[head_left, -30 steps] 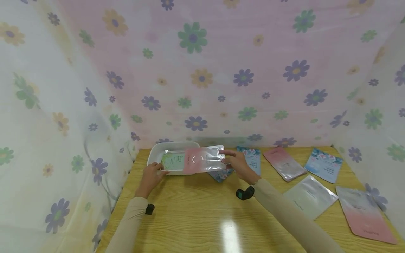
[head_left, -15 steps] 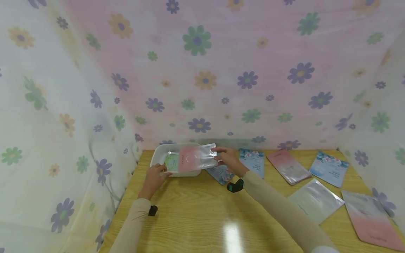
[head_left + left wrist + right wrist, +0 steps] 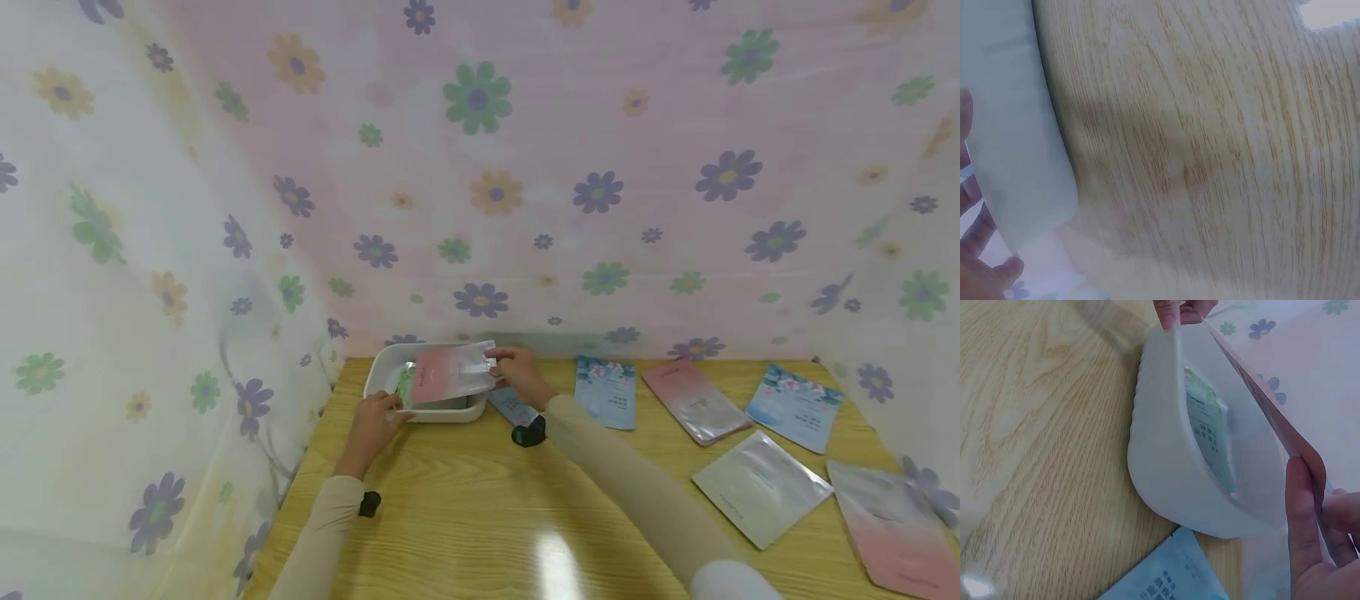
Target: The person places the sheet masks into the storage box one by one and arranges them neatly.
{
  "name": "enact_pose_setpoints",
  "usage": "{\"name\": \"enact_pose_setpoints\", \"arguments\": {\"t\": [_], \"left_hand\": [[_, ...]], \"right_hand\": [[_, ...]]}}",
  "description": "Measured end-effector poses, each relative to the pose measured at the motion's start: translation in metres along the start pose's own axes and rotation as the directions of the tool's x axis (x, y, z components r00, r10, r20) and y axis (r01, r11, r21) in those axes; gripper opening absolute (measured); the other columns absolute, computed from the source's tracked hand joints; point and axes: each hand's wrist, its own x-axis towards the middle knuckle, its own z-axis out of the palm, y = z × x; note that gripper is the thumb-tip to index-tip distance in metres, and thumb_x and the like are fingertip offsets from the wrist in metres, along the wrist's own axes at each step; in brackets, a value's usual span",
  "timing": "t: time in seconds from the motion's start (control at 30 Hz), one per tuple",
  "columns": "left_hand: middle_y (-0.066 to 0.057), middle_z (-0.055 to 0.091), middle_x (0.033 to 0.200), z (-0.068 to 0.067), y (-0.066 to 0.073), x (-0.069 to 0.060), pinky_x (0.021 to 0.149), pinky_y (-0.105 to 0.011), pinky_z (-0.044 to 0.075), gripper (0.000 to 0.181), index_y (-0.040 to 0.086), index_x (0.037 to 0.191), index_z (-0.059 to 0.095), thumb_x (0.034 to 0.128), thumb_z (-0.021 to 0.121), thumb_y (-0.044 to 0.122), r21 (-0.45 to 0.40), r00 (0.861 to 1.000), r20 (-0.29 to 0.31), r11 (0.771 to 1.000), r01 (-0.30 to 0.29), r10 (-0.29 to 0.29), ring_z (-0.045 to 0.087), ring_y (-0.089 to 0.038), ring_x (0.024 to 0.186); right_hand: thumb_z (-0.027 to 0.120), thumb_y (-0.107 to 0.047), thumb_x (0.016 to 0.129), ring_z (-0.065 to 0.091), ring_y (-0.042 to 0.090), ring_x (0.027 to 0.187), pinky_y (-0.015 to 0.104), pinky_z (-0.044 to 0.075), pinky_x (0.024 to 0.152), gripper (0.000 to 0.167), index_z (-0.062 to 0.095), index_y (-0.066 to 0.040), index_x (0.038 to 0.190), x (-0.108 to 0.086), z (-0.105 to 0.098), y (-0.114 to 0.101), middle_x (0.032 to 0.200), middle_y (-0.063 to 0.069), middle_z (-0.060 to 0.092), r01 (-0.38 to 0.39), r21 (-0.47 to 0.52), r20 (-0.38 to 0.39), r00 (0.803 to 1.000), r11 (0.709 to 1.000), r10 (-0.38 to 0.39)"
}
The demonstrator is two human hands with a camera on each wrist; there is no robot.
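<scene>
A white plastic basket [image 3: 477, 414] stands at the back left of the table, with a green sheet-mask packet [image 3: 1205, 415] inside it. My left hand [image 3: 372, 425] grips the basket's near rim at its left end, thumb outside. In the right wrist view, the same hand's fingertips [image 3: 1171, 317] pinch that rim. My right hand [image 3: 519, 373] pinches the right end of a pink and silver sheet-mask packet [image 3: 450, 373], which is tilted above the basket's opening and hides part of the green packet. The left wrist view shows the basket's outer wall [image 3: 1019, 125] and the left fingers at its edge.
A blue floral packet [image 3: 510, 407] lies close to the basket's right side. Further right are two more blue packets [image 3: 606, 396], a pink one [image 3: 693, 404], a pale green one [image 3: 761, 492] and another pink one [image 3: 896, 529]. Flowered cloth [image 3: 525, 167] hangs around the wooden table.
My right hand has moved left, carrying the pink packet from the basket's right side to over its opening. The left hand keeps its grip on the rim. The head view has shifted slightly.
</scene>
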Motion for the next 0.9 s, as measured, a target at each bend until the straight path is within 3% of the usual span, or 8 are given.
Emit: {"name": "enact_pose_setpoints", "arguments": {"t": [0.23, 0.37, 0.5, 0.63, 0.7, 0.77, 0.83, 0.9], "left_hand": [[-0.007, 0.058, 0.074, -0.001, -0.002, -0.002, 0.062, -0.041, 0.04, 0.026, 0.006, 0.075, 0.063, 0.0691, 0.085, 0.02, 0.019, 1.0, -0.015, 1.0, 0.011, -0.011, 0.05, -0.025, 0.064], [-0.009, 0.059, 0.074, -0.002, 0.0, -0.001, 0.062, -0.042, 0.04, 0.027, 0.004, 0.076, 0.064, 0.0689, 0.085, 0.019, 0.008, 1.0, -0.018, 1.0, -0.001, 0.001, 0.05, -0.025, 0.063], [-0.01, 0.058, 0.074, -0.002, 0.002, 0.001, 0.063, -0.042, 0.04, 0.027, 0.003, 0.076, 0.063, 0.0693, 0.084, 0.019, -0.006, 1.0, -0.004, 1.0, 0.019, -0.019, 0.048, -0.025, 0.063], [-0.008, 0.057, 0.072, -0.003, 0.001, 0.0, 0.064, -0.041, 0.039, 0.027, 0.005, 0.075, 0.063, 0.0697, 0.084, 0.022, 0.003, 1.0, 0.0, 1.0, 0.031, -0.031, 0.047, -0.024, 0.062], [-0.006, 0.056, 0.071, -0.001, 0.0, 0.0, 0.063, -0.039, 0.039, 0.027, 0.006, 0.074, 0.063, 0.0691, 0.084, 0.022, 0.014, 1.0, -0.007, 1.0, 0.022, -0.022, 0.047, -0.022, 0.062], [-0.005, 0.055, 0.07, 0.0, 0.0, 0.0, 0.061, -0.039, 0.039, 0.028, 0.006, 0.073, 0.062, 0.0678, 0.085, 0.022, 0.019, 1.0, -0.026, 1.0, 0.006, -0.006, 0.047, -0.021, 0.061], [-0.004, 0.054, 0.069, 0.002, -0.001, 0.0, 0.059, -0.038, 0.038, 0.028, 0.007, 0.072, 0.062, 0.0673, 0.085, 0.021, 0.016, 0.998, -0.053, 1.0, -0.016, 0.017, 0.046, -0.02, 0.06], [-0.004, 0.053, 0.068, 0.002, -0.003, -0.001, 0.058, -0.038, 0.038, 0.028, 0.007, 0.072, 0.061, 0.0695, 0.084, 0.023, -0.003, 0.996, -0.076, 0.999, -0.041, 0.04, 0.045, -0.02, 0.06]], "right_hand": [[0.047, 0.01, 0.086, 0.048, 0.016, 0.059, 0.045, 0.051, 0.066, 0.037, 0.061, 0.005, 0.12, 0.012, 0.027, 0.007, 0.115, 0.022, 0.058, 0.0, -0.021, -0.018, 1.0, 1.0, -0.001], [0.048, 0.013, 0.083, 0.054, 0.026, 0.058, 0.053, 0.05, 0.072, 0.037, 0.062, 0.006, 0.117, 0.017, 0.04, 0.011, 0.115, 0.022, 0.057, -0.01, 0.002, -0.047, 0.999, 1.0, 0.011], [0.052, 0.015, 0.081, 0.061, 0.039, 0.064, 0.05, 0.053, 0.068, 0.035, 0.062, 0.008, 0.114, 0.019, 0.05, 0.018, 0.116, 0.024, 0.055, -0.012, -0.002, -0.055, 0.998, 1.0, 0.012], [0.054, 0.015, 0.077, 0.055, 0.029, 0.055, 0.037, 0.052, 0.056, 0.039, 0.061, 0.009, 0.115, 0.021, 0.058, 0.025, 0.106, 0.024, 0.056, 0.035, -0.122, -0.015, 0.999, 0.992, -0.037], [0.054, 0.013, 0.075, 0.052, 0.021, 0.062, 0.032, 0.048, 0.058, 0.042, 0.062, 0.008, 0.116, 0.023, 0.061, 0.028, 0.105, 0.022, 0.059, 0.066, -0.263, 0.005, 0.998, 0.963, -0.067], [0.054, 0.012, 0.072, 0.045, 0.018, 0.065, 0.028, 0.042, 0.06, 0.046, 0.061, 0.009, 0.117, 0.024, 0.062, 0.029, 0.11, 0.021, 0.061, 0.105, -0.404, 0.041, 0.994, 0.909, -0.097], [0.052, 0.012, 0.071, 0.042, 0.018, 0.067, 0.028, 0.039, 0.063, 0.037, 0.063, 0.012, 0.106, 0.025, 0.063, 0.028, 0.106, 0.022, 0.062, 0.151, -0.513, 0.096, 0.988, 0.845, -0.118], [0.05, 0.013, 0.07, 0.033, 0.017, 0.063, 0.029, 0.032, 0.061, 0.009, 0.055, 0.012, 0.078, 0.025, 0.064, 0.028, 0.087, 0.017, 0.059, 0.198, -0.584, 0.157, 0.979, 0.787, -0.13]]}}
